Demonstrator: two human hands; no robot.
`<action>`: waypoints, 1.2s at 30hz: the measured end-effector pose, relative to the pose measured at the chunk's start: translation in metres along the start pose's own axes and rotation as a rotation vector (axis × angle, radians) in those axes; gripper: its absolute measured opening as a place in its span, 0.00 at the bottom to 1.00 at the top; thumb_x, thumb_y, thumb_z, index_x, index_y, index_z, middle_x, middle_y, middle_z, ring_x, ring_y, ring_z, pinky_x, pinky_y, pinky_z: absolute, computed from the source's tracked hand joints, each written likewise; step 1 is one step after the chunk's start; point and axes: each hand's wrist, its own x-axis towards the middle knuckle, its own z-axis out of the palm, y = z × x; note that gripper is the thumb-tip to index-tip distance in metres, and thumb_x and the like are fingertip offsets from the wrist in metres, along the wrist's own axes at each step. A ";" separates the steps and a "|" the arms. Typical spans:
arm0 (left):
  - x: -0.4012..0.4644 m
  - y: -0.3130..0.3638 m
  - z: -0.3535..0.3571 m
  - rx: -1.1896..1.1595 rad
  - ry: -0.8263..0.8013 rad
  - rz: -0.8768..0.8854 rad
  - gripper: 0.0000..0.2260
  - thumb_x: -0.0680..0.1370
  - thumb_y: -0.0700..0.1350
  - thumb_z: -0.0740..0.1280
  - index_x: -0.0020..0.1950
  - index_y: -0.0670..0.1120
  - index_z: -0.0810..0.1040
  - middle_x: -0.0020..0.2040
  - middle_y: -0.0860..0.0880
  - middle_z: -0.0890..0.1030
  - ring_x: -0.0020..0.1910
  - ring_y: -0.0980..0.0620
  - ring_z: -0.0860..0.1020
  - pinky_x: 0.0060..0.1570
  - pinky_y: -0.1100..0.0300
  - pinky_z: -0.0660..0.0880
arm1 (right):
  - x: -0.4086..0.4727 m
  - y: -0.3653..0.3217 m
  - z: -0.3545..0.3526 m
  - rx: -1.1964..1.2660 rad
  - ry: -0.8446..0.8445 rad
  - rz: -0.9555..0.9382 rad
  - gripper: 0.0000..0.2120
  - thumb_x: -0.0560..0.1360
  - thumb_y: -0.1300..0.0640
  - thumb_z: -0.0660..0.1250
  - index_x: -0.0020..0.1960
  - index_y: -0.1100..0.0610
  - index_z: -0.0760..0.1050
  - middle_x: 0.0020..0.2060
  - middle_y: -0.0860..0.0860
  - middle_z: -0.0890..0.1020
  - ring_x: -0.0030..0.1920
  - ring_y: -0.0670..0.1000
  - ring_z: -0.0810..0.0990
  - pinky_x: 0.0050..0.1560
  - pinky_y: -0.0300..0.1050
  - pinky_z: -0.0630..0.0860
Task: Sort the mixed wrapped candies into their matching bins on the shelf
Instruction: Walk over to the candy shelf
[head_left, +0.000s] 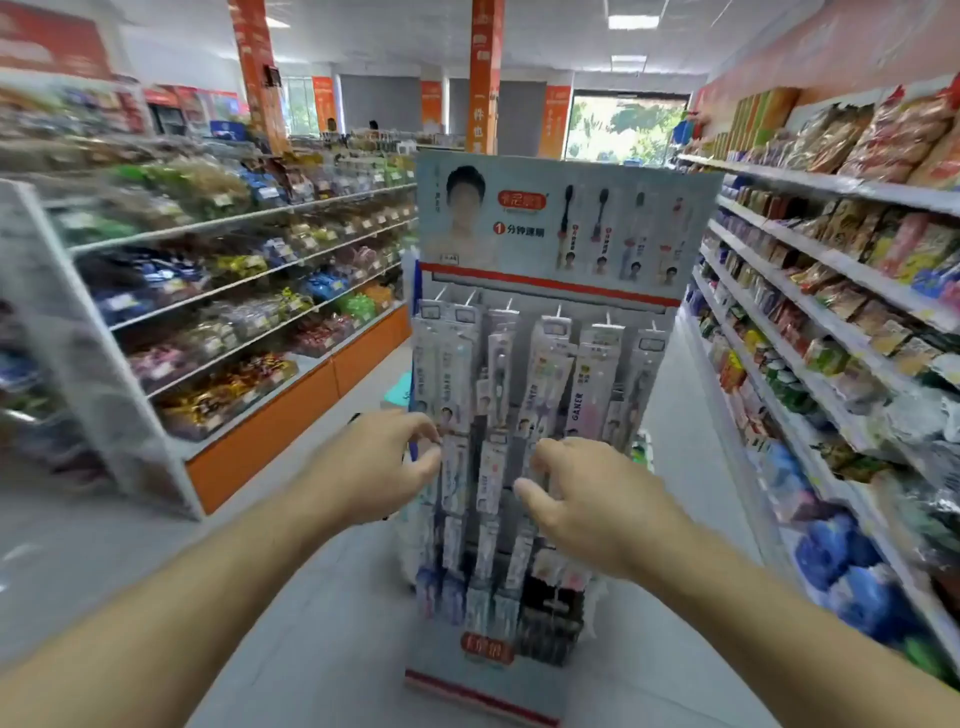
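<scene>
Between two stocked shop aisles, the left hand (374, 462) and right hand (592, 504) hover empty with loosely curled fingers before a grey freestanding toothbrush display rack (550, 364), the tiered white shelf of clear wrapped-candy bins (228, 312) standing left.

Both forearms are bare to the frame edge, and the left hand (374, 462) and right hand (597, 509) wear nothing.

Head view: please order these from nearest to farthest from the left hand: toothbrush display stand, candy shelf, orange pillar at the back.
From the left hand:
1. Toothbrush display stand, directly ahead.
2. Candy shelf, on the left.
3. Orange pillar, far back, centre.
</scene>
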 end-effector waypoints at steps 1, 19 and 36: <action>-0.003 -0.016 -0.001 0.011 -0.013 -0.034 0.12 0.81 0.60 0.63 0.61 0.59 0.79 0.58 0.59 0.80 0.52 0.60 0.77 0.50 0.54 0.81 | 0.012 -0.011 0.010 -0.003 -0.042 -0.022 0.17 0.81 0.35 0.54 0.54 0.47 0.69 0.48 0.46 0.75 0.49 0.53 0.76 0.50 0.55 0.79; 0.036 -0.300 -0.018 0.036 -0.058 -0.308 0.20 0.81 0.60 0.62 0.71 0.54 0.76 0.66 0.56 0.79 0.63 0.55 0.76 0.62 0.53 0.77 | 0.246 -0.192 0.128 0.023 -0.212 -0.236 0.24 0.81 0.36 0.56 0.70 0.48 0.69 0.67 0.48 0.74 0.65 0.54 0.75 0.60 0.55 0.77; 0.132 -0.513 -0.041 0.052 -0.048 -0.648 0.18 0.81 0.63 0.59 0.68 0.59 0.75 0.65 0.59 0.77 0.59 0.56 0.77 0.57 0.52 0.79 | 0.512 -0.299 0.198 0.001 -0.299 -0.438 0.21 0.81 0.37 0.55 0.64 0.49 0.71 0.57 0.46 0.76 0.57 0.52 0.77 0.48 0.50 0.74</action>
